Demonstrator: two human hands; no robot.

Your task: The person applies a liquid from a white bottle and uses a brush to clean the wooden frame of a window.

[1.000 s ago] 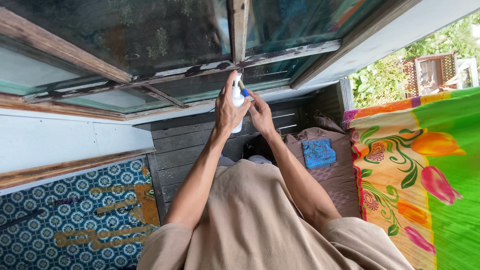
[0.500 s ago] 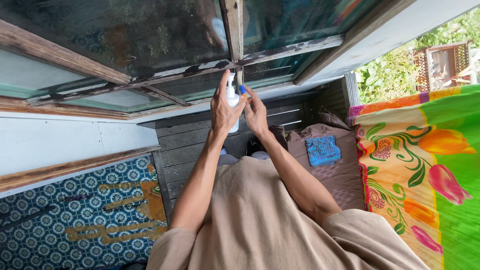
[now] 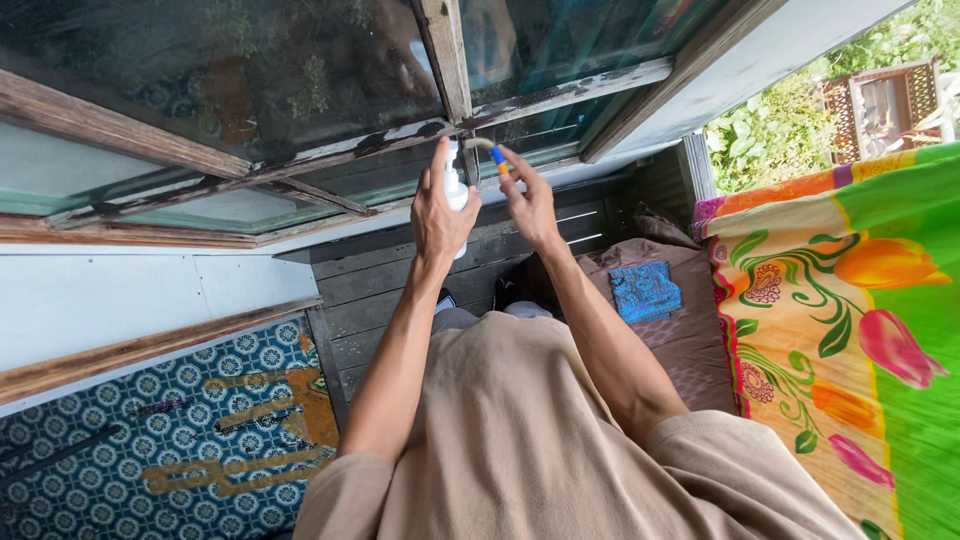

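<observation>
While both arms reach up toward 12 o'clock, the left hand (image 3: pixel 440 215) is wrapped tight around a white spray bottle (image 3: pixel 456 190), index finger raised along its top. Right hand (image 3: pixel 530 205) sits just beside it at 1 o'clock, fingertips pinched on a small blue-and-orange piece (image 3: pixel 498 158) at the bottle's nozzle, other fingers loosely spread. Bottle is held up against the weathered wooden window frame (image 3: pixel 440 60). Blue cloth (image 3: pixel 645 290) lies on a brown cushion (image 3: pixel 680 340) at 3 o'clock; floral sheet (image 3: pixel 850 300) further right.
</observation>
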